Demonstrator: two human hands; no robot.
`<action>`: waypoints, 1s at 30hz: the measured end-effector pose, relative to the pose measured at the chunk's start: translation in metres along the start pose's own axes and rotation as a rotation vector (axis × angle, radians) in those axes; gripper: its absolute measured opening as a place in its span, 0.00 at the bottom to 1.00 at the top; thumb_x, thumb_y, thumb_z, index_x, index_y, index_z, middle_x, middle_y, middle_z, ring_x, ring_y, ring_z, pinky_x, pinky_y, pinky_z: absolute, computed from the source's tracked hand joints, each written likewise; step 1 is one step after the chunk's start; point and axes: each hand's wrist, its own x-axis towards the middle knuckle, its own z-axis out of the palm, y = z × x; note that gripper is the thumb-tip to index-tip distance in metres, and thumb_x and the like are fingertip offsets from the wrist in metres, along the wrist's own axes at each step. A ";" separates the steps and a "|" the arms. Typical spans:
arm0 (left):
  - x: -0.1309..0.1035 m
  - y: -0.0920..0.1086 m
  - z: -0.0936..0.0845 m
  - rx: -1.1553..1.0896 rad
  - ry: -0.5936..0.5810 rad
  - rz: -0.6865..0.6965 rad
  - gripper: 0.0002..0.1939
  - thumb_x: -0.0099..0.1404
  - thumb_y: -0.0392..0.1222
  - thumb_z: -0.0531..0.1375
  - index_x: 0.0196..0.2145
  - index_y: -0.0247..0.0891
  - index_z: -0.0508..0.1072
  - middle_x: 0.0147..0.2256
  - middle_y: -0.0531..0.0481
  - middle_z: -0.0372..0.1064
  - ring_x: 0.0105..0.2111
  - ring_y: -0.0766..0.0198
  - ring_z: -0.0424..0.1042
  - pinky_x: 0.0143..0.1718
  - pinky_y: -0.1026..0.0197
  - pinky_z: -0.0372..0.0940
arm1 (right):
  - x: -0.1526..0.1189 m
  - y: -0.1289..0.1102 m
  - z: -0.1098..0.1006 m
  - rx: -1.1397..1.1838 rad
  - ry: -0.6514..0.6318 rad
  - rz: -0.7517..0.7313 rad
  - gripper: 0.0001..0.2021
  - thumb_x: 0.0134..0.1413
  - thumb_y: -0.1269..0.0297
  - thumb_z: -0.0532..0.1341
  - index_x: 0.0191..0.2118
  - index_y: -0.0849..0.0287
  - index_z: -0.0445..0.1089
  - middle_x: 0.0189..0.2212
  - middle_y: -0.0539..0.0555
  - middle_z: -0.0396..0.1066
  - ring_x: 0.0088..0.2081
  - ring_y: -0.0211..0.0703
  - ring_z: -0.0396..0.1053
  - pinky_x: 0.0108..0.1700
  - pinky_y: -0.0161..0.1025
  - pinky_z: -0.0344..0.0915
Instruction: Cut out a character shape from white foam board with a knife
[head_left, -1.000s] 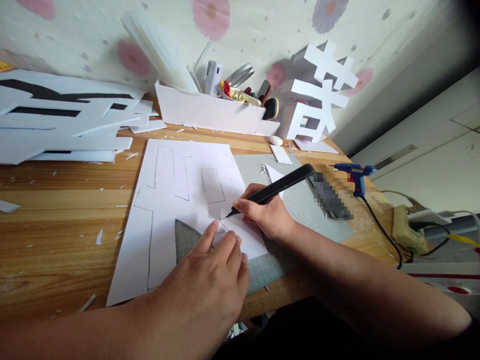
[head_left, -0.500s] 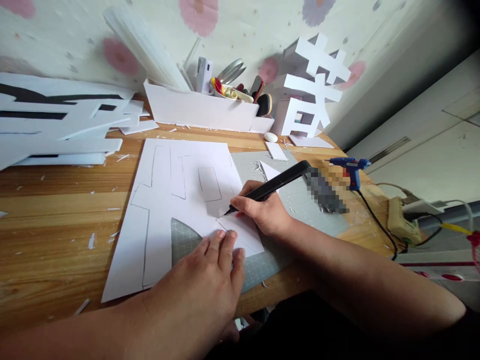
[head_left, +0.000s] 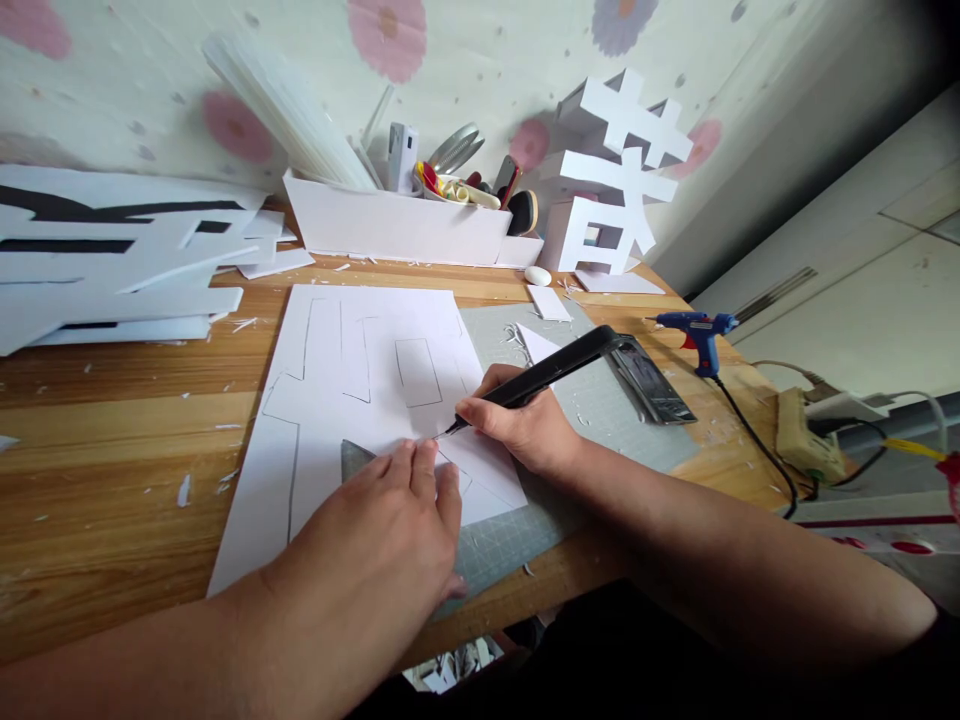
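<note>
Head view: the sheet (head_left: 375,410) lies under the left hand (head_left: 390,540), partly over the table (head_left: 150,400) and partly over the mat (head_left: 502,545). Left hand: laid palm down, fingers extended and close together, gripping nothing. Right hand (head_left: 529,425): closed in a pen-style hold on the black tool (head_left: 547,370), whose tip sits at the sheet, just beside the left hand's fingertips. Blade or nib: I cannot tell from where I stand.

Handling, sheet: probably light, fairly stiff, smooth enough to slide, easily dented at corners. Steady it with a flat hand near the tip; lift by opposite edges. Handling, tool: likely light and rigid. Hold low, close to the tip, as the right hand does.

Surface: wood to the left of the left hand, strewn with white scraps (head_left: 184,490); gridded mat below and right of the right hand, with a dark slab (head_left: 652,380) beyond the wrist.

Room: box (head_left: 397,230) of supplies beyond both hands, before a flowered wall (head_left: 300,60). White letter (head_left: 626,205) beyond the right hand; glue gun (head_left: 703,335) farther right. Stack (head_left: 180,300) of cut pieces beyond the left hand, well to its left.
</note>
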 end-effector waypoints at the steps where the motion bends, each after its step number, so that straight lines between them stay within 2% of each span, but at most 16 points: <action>1: 0.001 -0.001 0.001 0.002 -0.001 -0.007 0.43 0.64 0.61 0.65 0.61 0.18 0.68 0.60 0.09 0.57 0.60 0.27 0.66 0.58 0.35 0.68 | 0.000 0.000 0.000 -0.001 -0.001 -0.002 0.17 0.38 0.52 0.70 0.19 0.56 0.65 0.16 0.46 0.65 0.21 0.34 0.61 0.23 0.35 0.56; 7: 0.006 0.000 -0.007 -0.035 -0.160 -0.049 0.46 0.62 0.61 0.67 0.64 0.19 0.64 0.61 0.08 0.52 0.62 0.27 0.64 0.58 0.37 0.67 | -0.002 0.000 -0.001 -0.028 0.001 -0.024 0.17 0.40 0.51 0.70 0.19 0.56 0.65 0.17 0.47 0.66 0.23 0.35 0.61 0.24 0.35 0.58; 12: 0.007 0.001 -0.014 -0.044 -0.219 -0.061 0.48 0.62 0.61 0.67 0.66 0.21 0.61 0.62 0.08 0.50 0.63 0.27 0.62 0.60 0.38 0.66 | -0.003 0.003 -0.005 -0.063 0.016 -0.043 0.17 0.41 0.51 0.69 0.21 0.57 0.66 0.18 0.48 0.66 0.24 0.36 0.62 0.25 0.35 0.59; 20: 0.008 0.002 -0.018 -0.033 -0.260 -0.067 0.46 0.63 0.61 0.66 0.66 0.22 0.62 0.63 0.11 0.50 0.64 0.30 0.60 0.61 0.40 0.65 | -0.002 0.005 -0.013 -0.074 0.010 -0.064 0.16 0.43 0.53 0.69 0.20 0.57 0.66 0.18 0.48 0.66 0.24 0.35 0.61 0.25 0.36 0.58; 30: 0.009 0.002 -0.018 -0.051 -0.224 -0.091 0.45 0.63 0.58 0.68 0.66 0.24 0.61 0.64 0.13 0.51 0.64 0.32 0.62 0.60 0.41 0.66 | -0.004 0.005 -0.023 -0.073 0.032 -0.048 0.15 0.43 0.53 0.69 0.20 0.57 0.67 0.18 0.48 0.66 0.23 0.36 0.63 0.26 0.36 0.59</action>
